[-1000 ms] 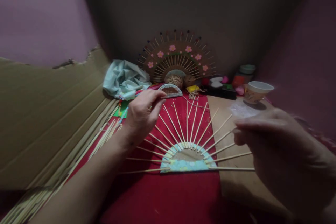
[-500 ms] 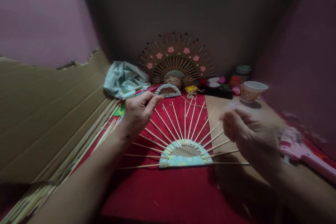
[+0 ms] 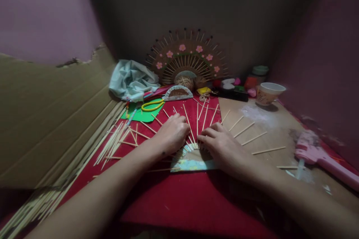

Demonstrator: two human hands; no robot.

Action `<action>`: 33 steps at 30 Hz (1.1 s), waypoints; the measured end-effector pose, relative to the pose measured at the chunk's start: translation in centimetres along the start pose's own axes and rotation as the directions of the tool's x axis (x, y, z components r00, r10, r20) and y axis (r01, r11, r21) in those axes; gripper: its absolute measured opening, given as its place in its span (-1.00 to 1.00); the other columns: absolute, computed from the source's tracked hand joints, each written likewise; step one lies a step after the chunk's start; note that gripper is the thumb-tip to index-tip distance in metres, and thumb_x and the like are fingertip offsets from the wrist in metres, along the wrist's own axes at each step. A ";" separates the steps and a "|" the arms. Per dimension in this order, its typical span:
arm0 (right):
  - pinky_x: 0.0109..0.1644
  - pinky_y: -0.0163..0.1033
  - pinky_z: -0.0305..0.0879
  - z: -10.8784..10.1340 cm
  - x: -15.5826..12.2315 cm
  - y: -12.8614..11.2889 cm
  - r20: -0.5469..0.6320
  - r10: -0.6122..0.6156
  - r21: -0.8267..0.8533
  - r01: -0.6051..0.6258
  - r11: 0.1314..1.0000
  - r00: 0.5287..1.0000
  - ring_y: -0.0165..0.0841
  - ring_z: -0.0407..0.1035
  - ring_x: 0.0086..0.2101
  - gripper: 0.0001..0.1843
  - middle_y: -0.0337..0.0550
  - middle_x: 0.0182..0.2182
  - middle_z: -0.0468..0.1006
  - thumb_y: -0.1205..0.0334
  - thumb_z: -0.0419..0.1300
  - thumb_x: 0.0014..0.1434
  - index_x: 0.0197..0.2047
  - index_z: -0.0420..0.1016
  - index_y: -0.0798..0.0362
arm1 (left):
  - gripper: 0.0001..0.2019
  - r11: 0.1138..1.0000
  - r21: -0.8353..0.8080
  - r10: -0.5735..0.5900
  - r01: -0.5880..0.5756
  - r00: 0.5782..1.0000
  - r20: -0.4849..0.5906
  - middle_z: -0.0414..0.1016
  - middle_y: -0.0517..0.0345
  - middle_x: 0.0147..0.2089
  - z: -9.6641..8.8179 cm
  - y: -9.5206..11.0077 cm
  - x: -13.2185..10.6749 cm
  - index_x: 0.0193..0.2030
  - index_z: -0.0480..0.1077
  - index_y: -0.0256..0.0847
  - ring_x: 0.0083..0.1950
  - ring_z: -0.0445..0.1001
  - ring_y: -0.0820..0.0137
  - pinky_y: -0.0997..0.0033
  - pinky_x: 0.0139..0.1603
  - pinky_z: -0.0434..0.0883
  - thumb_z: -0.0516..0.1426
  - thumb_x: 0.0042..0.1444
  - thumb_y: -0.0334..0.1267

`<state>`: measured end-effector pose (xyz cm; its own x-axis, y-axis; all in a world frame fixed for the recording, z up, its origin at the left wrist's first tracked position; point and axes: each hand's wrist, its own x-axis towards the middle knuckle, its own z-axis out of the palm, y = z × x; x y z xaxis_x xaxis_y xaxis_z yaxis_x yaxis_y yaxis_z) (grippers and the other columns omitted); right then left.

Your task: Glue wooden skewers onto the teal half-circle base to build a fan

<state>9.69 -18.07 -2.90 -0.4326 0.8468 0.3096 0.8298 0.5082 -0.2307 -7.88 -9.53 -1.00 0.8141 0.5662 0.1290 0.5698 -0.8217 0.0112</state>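
We have both hands low over a half-round base (image 3: 183, 165), edged in patterned pale blue, which lies on the red surface (image 3: 168, 201) before us. Thin sticks (image 3: 197, 123) radiate from its curved side, those at the right reaching over a tan board (image 3: 231, 108). Our left hand (image 3: 174, 132) is above the base's upper left, fingers curled together among the sticks. Our right hand (image 3: 221, 145) is at its upper right, fingers bent near the sticks' inner ends — whether either hand pinches a stick, we cannot tell. To our left, a yellow looped handle (image 3: 149, 110) rests on a green sheet (image 3: 140, 115); to our right lies a pink glue gun (image 3: 311, 153), a paper cup (image 3: 267, 95) beyond it. A flowered fan (image 3: 190, 47) stands at the back.
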 end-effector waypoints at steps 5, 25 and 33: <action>-0.15 -0.16 0.05 0.0 0.1 -0.2 0.032 0.000 0.041 -0.001 0.999 0.999 -0.27 0.17 -0.25 -0.88 -0.08 -0.30 0.52 0.42 0.14 0.16 -0.27 0.51 0.11 | -0.73 1.000 -0.017 0.008 -0.009 1.000 -0.008 0.38 0.02 -0.38 0.1 0.1 0.0 -0.47 0.49 -0.26 -0.28 0.25 0.31 0.33 -0.29 0.18 0.04 0.19 -0.39; -0.13 -0.13 0.04 0.6 -0.5 0.3 -0.007 -0.026 0.020 0.026 0.999 1.000 -0.24 0.15 -0.23 -0.70 -0.14 -0.15 0.53 0.32 0.05 0.29 0.06 0.42 -0.04 | -0.84 1.000 -0.027 0.009 -0.010 1.000 -0.019 0.43 0.03 -0.31 0.5 -0.8 0.0 -0.32 0.49 -0.25 -0.24 0.28 0.29 0.33 -0.23 0.22 0.09 0.19 -0.32; -0.13 -0.11 0.03 0.7 -0.4 0.6 0.024 -0.052 0.002 0.052 0.999 0.998 -0.23 0.15 -0.23 -0.70 -0.17 -0.18 0.51 0.29 0.05 0.28 0.01 0.48 -0.15 | -0.88 0.995 0.085 -0.039 0.043 0.998 -0.051 0.43 0.08 -0.30 0.5 -2.3 0.2 -0.30 0.48 -0.18 -0.24 0.26 0.29 0.30 -0.23 0.18 0.11 0.18 -0.29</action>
<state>10.18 -18.02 -3.79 -0.4838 0.8225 0.2989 0.8053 0.5522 -0.2161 -8.97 -7.55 -1.46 0.7845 0.5939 0.1785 0.6120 -0.7880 -0.0678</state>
